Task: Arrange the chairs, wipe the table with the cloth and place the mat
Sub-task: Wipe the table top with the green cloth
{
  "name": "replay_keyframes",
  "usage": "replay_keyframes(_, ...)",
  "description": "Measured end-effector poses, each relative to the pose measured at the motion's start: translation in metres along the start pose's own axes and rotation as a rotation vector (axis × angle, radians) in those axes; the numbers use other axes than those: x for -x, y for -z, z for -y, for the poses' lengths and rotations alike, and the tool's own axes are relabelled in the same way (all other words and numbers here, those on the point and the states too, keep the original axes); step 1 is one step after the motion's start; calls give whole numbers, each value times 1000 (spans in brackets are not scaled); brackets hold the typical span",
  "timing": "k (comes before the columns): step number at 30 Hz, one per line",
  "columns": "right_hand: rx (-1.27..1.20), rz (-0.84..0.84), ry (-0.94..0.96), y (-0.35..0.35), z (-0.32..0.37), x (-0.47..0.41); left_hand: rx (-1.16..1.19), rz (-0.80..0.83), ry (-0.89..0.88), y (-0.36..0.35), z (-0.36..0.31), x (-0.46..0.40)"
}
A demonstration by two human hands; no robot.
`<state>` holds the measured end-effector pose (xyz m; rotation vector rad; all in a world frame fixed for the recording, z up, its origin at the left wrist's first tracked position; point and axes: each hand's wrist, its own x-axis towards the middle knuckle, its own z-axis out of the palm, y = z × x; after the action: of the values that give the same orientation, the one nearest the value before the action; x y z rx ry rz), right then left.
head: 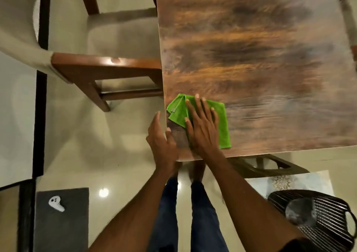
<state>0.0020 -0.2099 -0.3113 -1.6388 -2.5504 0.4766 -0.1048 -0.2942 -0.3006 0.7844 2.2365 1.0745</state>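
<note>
Flat, fingers spread, right hand (pixel 201 125) pressed the cloth (pixel 222 124) at the table's (pixel 251 58) near-left corner; left hand (pixel 162 141) lay open on the edge. I judged wiping underway, chair (pixel 108 74) tucked beside, mat not yet placed

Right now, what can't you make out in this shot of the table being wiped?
Head view only:
- Tabletop: smeared by motion blur; dirt or wet streaks unreadable.
- Green cloth: middle hidden under the right hand.
- Left hand: at the table's corner; contact unclear.
- Wooden chair: backrest cut off by the frame's top edge.
</note>
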Motion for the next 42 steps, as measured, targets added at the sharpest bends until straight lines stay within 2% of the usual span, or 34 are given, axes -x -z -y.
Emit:
replay_keyframes(4, 70, -98, -31, -28, 3, 14, 87, -36, -30, -15, 23, 3)
replay_keyframes(9, 78, -61, 2, -53, 41, 61, 212, -191, 103, -24, 35, 14)
replay_keyframes(14, 66, -58, -41, -54, 44, 59, 270, -181, 111, -19, 39, 30)
replay_keyframes(17, 64, -97, -40, -48, 45, 22, 271, -143, 78, -21, 32, 20)
replay_keyframes(22, 59, -141, -4, -26, 32, -120, 190, -3, -58, -29, 17, -3)
replay_keyframes(24, 86, -150, -2, -24, 25, -145, 196, 12, -62, -33, 18, -10)
replay_keyframes(27, 86, -162, 16, -31, 27, -111, 245, -63, -29, -33, 21, -15)
replay_keyframes(31, 82, -50, 48, -44, 44, -7, 314, -107, 1, -32, 24, -15)
replay_keyframes(36, 68, -53, 22, -49, 26, 37, 225, 14, -108, -29, 30, -3)
replay_keyframes(42, 104, -137, 0, -39, 10, -32, -50, 80, -233, -37, 13, -29)
